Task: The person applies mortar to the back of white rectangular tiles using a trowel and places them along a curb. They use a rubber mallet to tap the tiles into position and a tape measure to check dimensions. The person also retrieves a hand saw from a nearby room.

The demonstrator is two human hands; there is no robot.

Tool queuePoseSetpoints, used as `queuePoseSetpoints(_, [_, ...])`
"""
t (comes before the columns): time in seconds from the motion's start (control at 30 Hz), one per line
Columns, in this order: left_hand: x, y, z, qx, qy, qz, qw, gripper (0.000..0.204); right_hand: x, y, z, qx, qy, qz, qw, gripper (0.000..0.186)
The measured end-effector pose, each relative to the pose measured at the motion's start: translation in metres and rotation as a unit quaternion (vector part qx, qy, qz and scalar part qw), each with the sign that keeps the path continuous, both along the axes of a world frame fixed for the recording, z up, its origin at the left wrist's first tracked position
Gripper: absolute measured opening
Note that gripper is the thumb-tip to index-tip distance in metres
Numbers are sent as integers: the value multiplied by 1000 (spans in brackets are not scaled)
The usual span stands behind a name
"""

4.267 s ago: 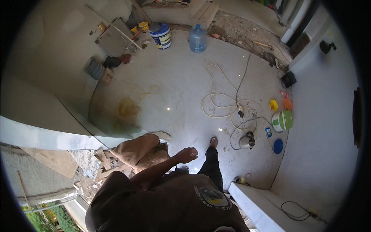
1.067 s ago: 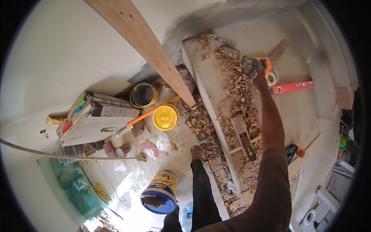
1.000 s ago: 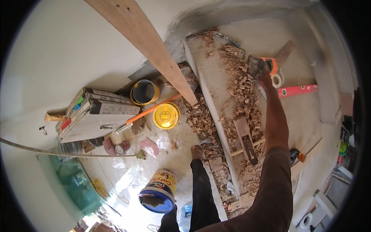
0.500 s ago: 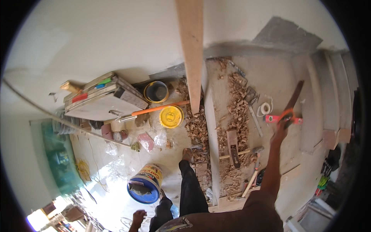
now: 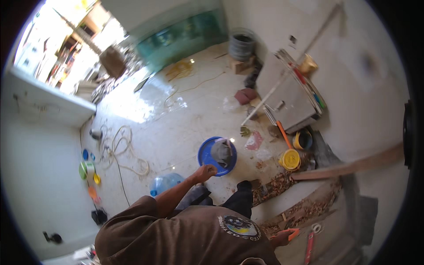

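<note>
We seem to be at the holding step: our right hand (image 5: 280,240), low by our side, pinches the orange-handled saw (image 5: 293,234), with the red level (image 5: 310,248) beyond it. Our left hand (image 5: 206,172), forearm reaching forward, curls with nothing showing, near the blue-lidded tub (image 5: 205,157). Moving next calls for keeping the blade clear of us.

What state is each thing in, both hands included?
Left hand, curled; grip unclear
Right hand, closed on orange-handled tool
Blue-lidded bucket, lid on, grey item on top
Yellow-lidded bucket, lid on
Yellow bucket beside it, open
Red spirit level, lying down
Yellow cord, loosely heaped
</note>
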State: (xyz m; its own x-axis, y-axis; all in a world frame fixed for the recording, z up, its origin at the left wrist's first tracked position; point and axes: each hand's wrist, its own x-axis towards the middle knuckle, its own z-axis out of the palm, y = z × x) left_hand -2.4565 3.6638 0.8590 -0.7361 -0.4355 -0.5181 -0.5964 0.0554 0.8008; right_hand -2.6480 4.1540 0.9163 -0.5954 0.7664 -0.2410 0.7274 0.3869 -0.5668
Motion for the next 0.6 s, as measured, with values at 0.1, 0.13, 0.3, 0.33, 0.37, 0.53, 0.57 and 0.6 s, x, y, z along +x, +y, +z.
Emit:
queuePoseSetpoints(0.1, [140, -38, -30, -38, -34, 161, 986, 28, 43, -69, -5, 6, -1, 96, 995, 51])
queuePoseSetpoints(0.13, [189, -45, -31, -55, -59, 215, 973, 29, 59, -102, 5, -36, 9, 140, 989, 48])
queuePoseSetpoints(0.3, [409, -39, -36, -28, -136, 509, 849, 27, 99, -249, 40, -98, -42, 318, 942, 36])
queuePoseSetpoints(0.33, [441, -31, -40, -34, -150, 549, 822, 26, 103, -276, 43, -116, -30, 361, 925, 34])
queuePoseSetpoints(0.37, [468, -25, -43, -26, -148, 590, 793, 24, 105, -299, 38, -153, 19, 422, 893, 34])
queuePoseSetpoints(0.53, [504, 3, -48, 55, -92, 756, 646, 19, 76, -420, 34, -162, 54, 688, 705, 33])
queuePoseSetpoints(0.57, [503, 13, -50, 78, -88, 768, 630, 18, 69, -445, 33, -133, 34, 731, 668, 31])
queuePoseSetpoints(0.6, [501, 14, -57, 101, -82, 777, 616, 18, 66, -476, 36, -103, 18, 769, 630, 30])
